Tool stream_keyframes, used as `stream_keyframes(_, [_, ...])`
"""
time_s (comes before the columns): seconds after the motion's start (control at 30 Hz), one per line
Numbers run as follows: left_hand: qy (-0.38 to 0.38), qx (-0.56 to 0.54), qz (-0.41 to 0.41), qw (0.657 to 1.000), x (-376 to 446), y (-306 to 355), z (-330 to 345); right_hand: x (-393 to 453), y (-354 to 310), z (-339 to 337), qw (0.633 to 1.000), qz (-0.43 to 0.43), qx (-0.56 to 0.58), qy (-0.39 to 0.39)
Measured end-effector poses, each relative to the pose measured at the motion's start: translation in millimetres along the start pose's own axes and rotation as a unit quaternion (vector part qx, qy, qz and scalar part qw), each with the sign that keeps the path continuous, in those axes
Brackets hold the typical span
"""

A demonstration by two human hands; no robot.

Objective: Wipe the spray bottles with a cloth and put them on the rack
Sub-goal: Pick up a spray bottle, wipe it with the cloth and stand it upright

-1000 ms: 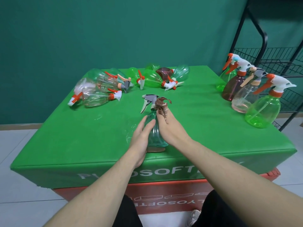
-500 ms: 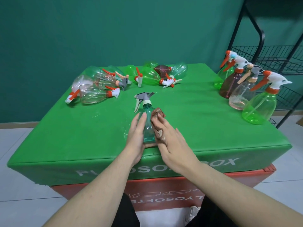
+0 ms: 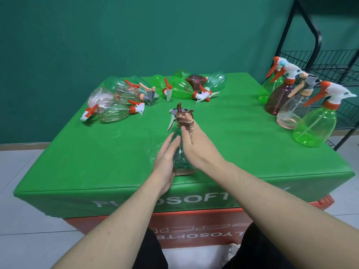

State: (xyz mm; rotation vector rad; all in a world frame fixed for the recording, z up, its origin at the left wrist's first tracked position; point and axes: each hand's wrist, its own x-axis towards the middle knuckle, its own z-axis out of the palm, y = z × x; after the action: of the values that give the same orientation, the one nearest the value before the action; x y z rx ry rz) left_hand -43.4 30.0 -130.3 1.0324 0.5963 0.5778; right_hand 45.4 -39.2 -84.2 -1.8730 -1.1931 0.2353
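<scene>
We look down on a green table (image 3: 233, 144) whose near edge runs across the lower middle of the view. Close to that edge, just left of centre, a teal bottle (image 3: 180, 156) stands upright, its grey trigger head (image 3: 174, 115) pointing toward 9 o'clock. Our left hand (image 3: 165, 162) rests against the bottle's left side, fingers nearly straight and laid along the body, palm at the base. Our right hand (image 3: 194, 144) reaches in from 5 o'clock; its fingers curl around a brown cloth (image 3: 183, 120) and press it against the bottle's neck and trigger head. At 10 to 12 o'clock, near the far edge, a heap of bottles (image 3: 120, 105) lies on its side: clear ones with orange-and-white triggers to the left, green ones and a brown one (image 3: 195, 81) toward the centre. At 2 o'clock four bottles stand upright in a tight row along the right edge; the nearest is a green bottle (image 3: 314, 129), behind it a clear pinkish one (image 3: 291, 111). Beyond that edge, at 1 to 2 o'clock, stands a black wire rack (image 3: 330, 61); whether the row touches it we cannot tell. Bare green cloth lies between the teal bottle and the right-hand row, and between it and the heap.
</scene>
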Motion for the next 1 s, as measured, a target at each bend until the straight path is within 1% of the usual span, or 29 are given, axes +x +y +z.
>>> stream_keyframes(0.1, [-0.005,0.002,0.0,1.0,0,2,0,-9,2,4,0.999,-0.026,-0.022,0.012])
stream_keyframes(0.3, [-0.003,0.012,0.03,0.999,0,-3,-2,-45,13,7,0.997,-0.061,0.005,0.04])
stream_keyframes(0.43, [-0.015,-0.011,0.019,1.0,-1,0,-2,-63,17,10,0.998,-0.052,0.021,0.017])
stream_keyframes(0.5, [-0.012,-0.017,0.012,1.0,-1,2,-3,-74,18,11,0.997,-0.076,0.016,0.001])
stream_keyframes(0.63, [0.007,-0.041,0.003,0.999,-3,5,-3,-88,27,15,0.987,-0.138,-0.075,-0.028])
stream_keyframes(0.7, [0.016,-0.035,0.001,0.999,-4,6,-2,-85,27,13,0.986,-0.139,-0.089,-0.033])
stream_keyframes(0.8, [0.002,-0.038,-0.003,0.999,-4,6,-5,-71,17,10,0.989,-0.134,-0.058,-0.029])
stream_keyframes(0.87, [-0.009,-0.028,-0.003,1.0,-5,7,-5,-59,10,8,0.994,-0.107,-0.018,-0.009])
stream_keyframes(1.0, [-0.025,-0.021,-0.026,0.999,-6,8,-4,-31,-4,4,0.997,-0.07,0.009,0.015])
